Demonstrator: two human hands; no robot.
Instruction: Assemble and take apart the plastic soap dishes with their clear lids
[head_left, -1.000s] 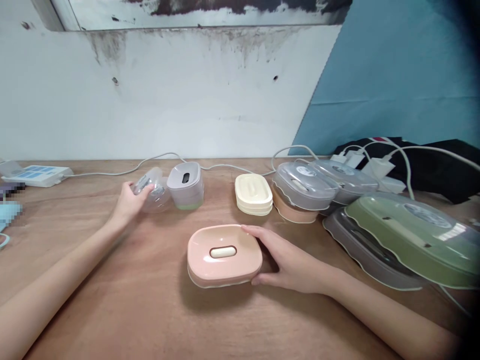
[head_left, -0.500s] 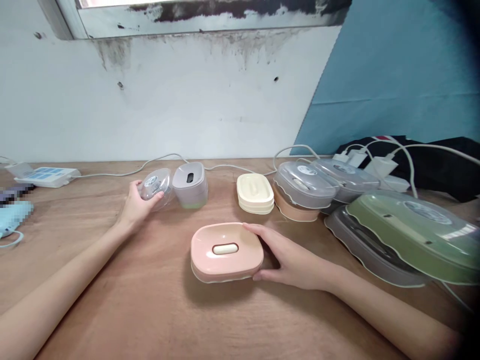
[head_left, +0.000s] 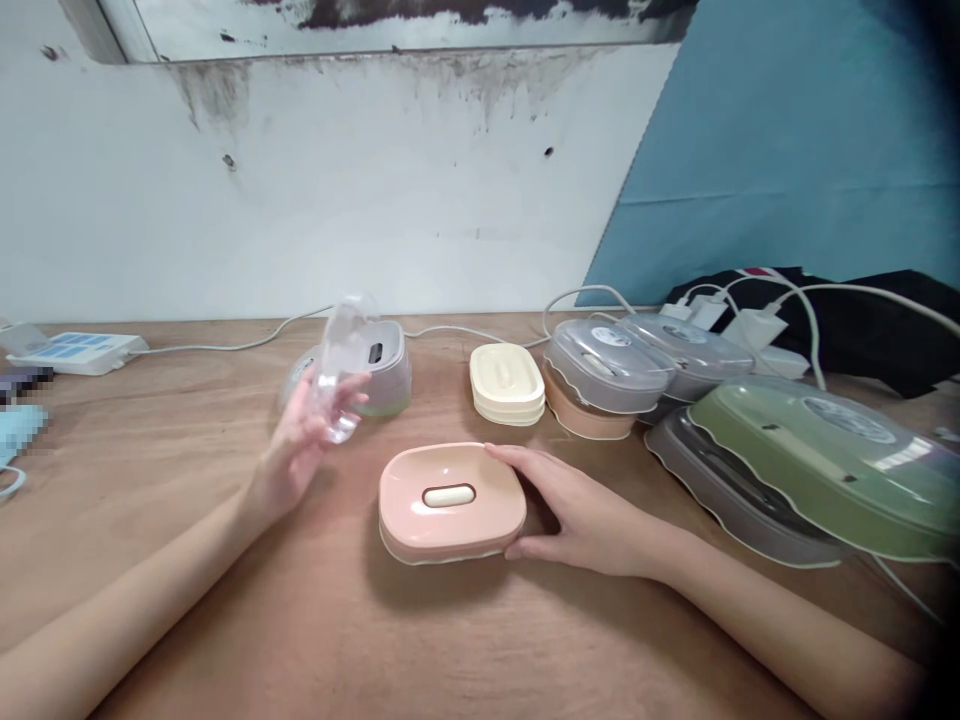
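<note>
The left hand's grip holds a clear cover, tilted steeply; the right hand's grasps the right end of a pink container, central, on or just above the desk. Light edge contact and a level container seem best.
</note>
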